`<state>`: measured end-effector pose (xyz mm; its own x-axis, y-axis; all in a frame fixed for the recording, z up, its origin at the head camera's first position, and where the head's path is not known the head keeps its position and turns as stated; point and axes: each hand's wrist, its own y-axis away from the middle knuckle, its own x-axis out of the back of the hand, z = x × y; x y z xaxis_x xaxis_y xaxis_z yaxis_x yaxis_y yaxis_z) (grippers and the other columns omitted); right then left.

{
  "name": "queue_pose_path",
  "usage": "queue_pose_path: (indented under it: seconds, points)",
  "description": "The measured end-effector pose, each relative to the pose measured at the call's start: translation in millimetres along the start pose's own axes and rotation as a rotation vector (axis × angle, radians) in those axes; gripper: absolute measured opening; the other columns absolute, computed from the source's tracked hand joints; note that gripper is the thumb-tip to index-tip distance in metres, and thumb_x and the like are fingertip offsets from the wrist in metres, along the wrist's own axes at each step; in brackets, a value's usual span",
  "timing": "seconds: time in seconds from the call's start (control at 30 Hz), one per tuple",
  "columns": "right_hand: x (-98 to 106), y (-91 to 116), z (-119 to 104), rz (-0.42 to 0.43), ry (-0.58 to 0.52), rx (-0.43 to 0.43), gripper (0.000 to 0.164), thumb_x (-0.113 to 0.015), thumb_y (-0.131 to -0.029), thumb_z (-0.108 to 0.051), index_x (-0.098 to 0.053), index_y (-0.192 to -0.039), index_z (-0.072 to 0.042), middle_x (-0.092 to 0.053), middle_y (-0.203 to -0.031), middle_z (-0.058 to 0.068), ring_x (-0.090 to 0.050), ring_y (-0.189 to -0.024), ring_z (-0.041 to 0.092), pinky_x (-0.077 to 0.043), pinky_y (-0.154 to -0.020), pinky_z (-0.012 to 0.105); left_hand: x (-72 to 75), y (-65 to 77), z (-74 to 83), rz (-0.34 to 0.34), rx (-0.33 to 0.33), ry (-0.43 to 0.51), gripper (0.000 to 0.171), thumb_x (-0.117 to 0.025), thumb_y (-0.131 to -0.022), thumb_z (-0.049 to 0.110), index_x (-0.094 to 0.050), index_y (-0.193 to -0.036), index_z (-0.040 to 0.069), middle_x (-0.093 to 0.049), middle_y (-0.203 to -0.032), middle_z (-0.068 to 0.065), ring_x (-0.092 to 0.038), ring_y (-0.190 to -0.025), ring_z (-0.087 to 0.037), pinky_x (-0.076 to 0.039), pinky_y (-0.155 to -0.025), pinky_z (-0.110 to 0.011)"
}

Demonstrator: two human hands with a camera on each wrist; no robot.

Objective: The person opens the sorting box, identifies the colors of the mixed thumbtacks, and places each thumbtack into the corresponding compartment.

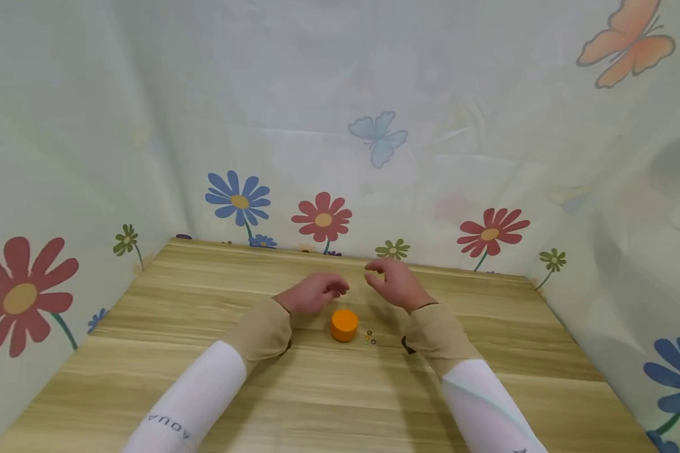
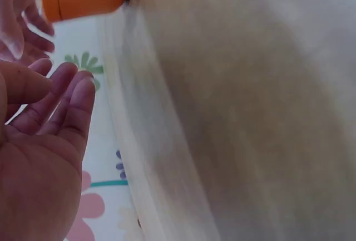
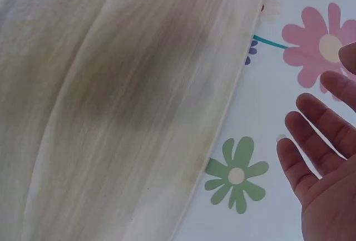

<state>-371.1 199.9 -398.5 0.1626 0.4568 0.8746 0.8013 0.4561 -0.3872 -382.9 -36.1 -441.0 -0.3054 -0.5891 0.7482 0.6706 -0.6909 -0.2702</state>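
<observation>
Orange container (image 1: 344, 326), on table (image 1: 317, 396), near left hand (image 1: 316, 293) (right hand (image 1: 398, 285) farther)

Left forearm (image 1: 206, 390) and right forearm (image 1: 484, 399), both sleeved, reaching forward and converging; left hand (image 1: 313, 294) raised, its fingers (image 2: 81, 104) loosely bent, the thumb lying near them; right hand (image 1: 396, 283) opposite, a gap between the two, its fingers (image 3: 311, 142) slightly spread and gently curved; palms turned inward.
</observation>
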Motion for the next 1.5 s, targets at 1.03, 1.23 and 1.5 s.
queue_pose_path:
  seconds: [1.03,1.23,1.5]
  points:
    - [15.1,12.5,-28.6,-0.151,0.049,0.216,0.007,-0.065,-0.089,-0.019,-0.068,-0.094,-0.016,-0.058,-0.087,-0.009,-0.051,-0.077,0.009,-0.045,-0.073,0.026,-3.6,23.9,28.4,-0.257,0.072,0.074,0.06,-0.081,-0.075,0.023,-0.051,-0.126,0.011,-0.054,-0.112,0.012,-0.05,-0.099,-0.005,-0.038,-0.092,-0.025]
    - [15.9,13.4,-32.1,-0.188,0.038,0.236,0.006,-0.066,-0.088,-0.018,-0.068,-0.093,-0.016,-0.058,-0.084,-0.01,-0.052,-0.074,0.008,-0.046,-0.069,0.025,-5.8,22.5,31.2,-0.236,0.049,0.043,0.056,-0.082,-0.074,0.021,-0.054,-0.121,0.01,-0.056,-0.107,0.01,-0.05,-0.094,-0.007,-0.039,-0.089,-0.025]
    - [18.6,14.3,-37.1,-0.26,-0.013,0.271,0.005,-0.064,-0.089,-0.017,-0.069,-0.091,-0.016,-0.056,-0.08,-0.013,-0.05,-0.069,0.003,-0.046,-0.064,0.022,-6.5,20.5,36.5,-0.237,0.067,0.014,0.05,-0.082,-0.074,0.022,-0.056,-0.115,0.012,-0.055,-0.103,0.011,-0.05,-0.091,-0.007,-0.04,-0.086,-0.025]
